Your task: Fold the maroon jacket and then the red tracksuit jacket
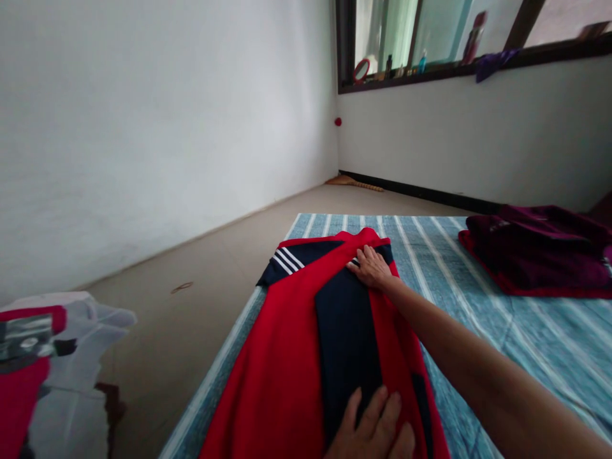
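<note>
A red jacket (pixel 291 344) with navy panels and white stripes lies front down or folded, I cannot tell which, along the edge of a striped blue bed cover. One navy sleeve section (pixel 347 325) lies lengthwise over its body. My right hand (pixel 373 266) reaches in from the right and rests on the jacket's far end, fingers spread over the navy and white stripes. Closer to me, my left hand (pixel 375 430) lies on the near part of the sleeve with fingers apart. The frame's bottom edge cuts off its palm.
A pile of folded maroon and red clothes (pixel 540 252) sits on the cover (pixel 430 248) at right. On the floor at left is a white plastic bag (pixel 76 382) with pink items. A window sill (pixel 430 76) holds bottles and a mirror. White walls (pixel 167 127) meet beyond the bed.
</note>
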`<state>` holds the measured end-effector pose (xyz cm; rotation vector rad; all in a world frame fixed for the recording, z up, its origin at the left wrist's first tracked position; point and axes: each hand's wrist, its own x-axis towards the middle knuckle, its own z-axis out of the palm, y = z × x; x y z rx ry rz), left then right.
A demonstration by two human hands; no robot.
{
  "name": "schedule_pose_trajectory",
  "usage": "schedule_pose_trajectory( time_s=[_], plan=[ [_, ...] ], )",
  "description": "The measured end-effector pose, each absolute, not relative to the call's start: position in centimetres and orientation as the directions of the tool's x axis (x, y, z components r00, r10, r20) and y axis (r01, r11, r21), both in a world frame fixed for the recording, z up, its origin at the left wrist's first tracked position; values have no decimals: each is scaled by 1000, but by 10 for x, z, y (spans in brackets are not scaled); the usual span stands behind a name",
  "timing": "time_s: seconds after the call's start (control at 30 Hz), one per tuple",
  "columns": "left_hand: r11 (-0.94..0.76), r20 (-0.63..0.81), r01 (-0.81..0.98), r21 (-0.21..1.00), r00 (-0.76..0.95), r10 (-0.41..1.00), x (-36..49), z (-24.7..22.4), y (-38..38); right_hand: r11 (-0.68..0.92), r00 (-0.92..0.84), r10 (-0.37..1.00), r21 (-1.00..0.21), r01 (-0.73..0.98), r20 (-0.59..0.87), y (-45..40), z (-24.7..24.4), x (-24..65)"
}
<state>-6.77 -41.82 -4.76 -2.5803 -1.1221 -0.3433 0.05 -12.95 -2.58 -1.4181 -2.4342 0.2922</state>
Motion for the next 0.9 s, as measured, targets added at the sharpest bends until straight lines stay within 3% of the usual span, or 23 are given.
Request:
schedule_pose_trajectory(
  time_s=[0.17, 0.33, 0.6, 0.73, 0.9],
  plan=[
    [-621, 216, 784, -7, 607, 764, -66, -41, -431, 507, -490, 862, -264, 821, 133, -147, -15, 5],
    [-598, 131, 786, 157, 584, 801, -71, -24, -459, 624, -615, 779, -246, 741, 122, -214, -15, 18],
    [-362, -179, 884, 294, 424, 888, -57, 15, -475, 630, -634, 771, -225, 744, 60, -262, -28, 28],
    [-367, -83, 886, 284, 404, 911, -53, 23, -482, 649, -649, 755, -247, 720, 92, -283, -11, 32],
    [-368, 112, 914, 173, 353, 929, -51, 9, -501, 684, -694, 716, -273, 677, 72, -323, -14, 42]
  ],
)
